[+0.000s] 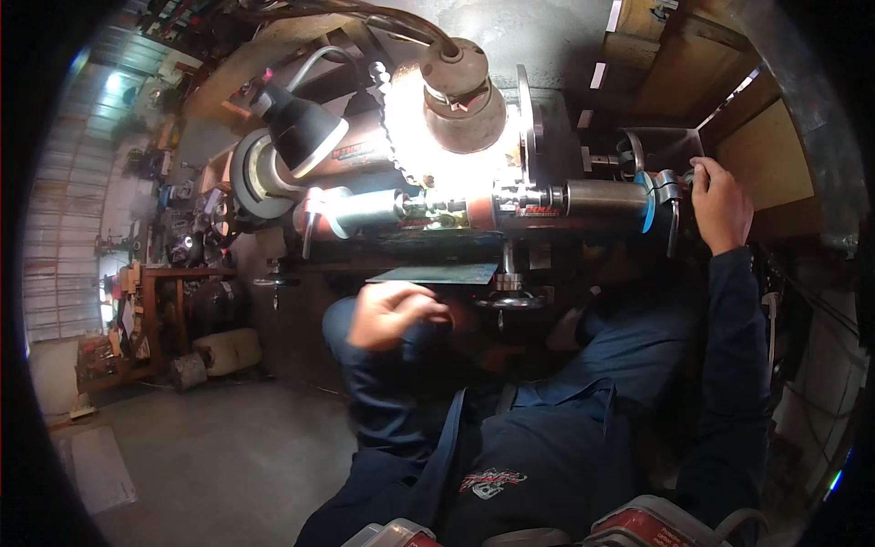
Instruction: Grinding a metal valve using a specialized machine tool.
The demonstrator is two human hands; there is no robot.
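The right hand (725, 205) is at the far right end of a horizontal machine assembly, its fingers bent together beside the clamp lever (674, 228); whether they grip anything there I cannot tell. The left hand (392, 314) is over the person's lap at the near edge of a dark flat plate (437, 273), its fingers loosely curled, with their tips blurred; I cannot tell whether they hold something or touch the plate. Above the plate, a shiny stepped metal workpiece (544, 197) lies level between the left metal cylinder (369, 211) and the right metal cylinder (606, 199), partly washed out by glare. A blue ring (649, 202) sits at the outer end of the right cylinder, just inside the lever, and a second lever (308, 232) hangs at the left end. A beige lamp (465, 100) lights the middle from above, next to a segmented hose (387, 118), while a black lamp (296, 123) tilts down on the left. A handwheel (509, 299) stands below the workpiece, right of the left hand.
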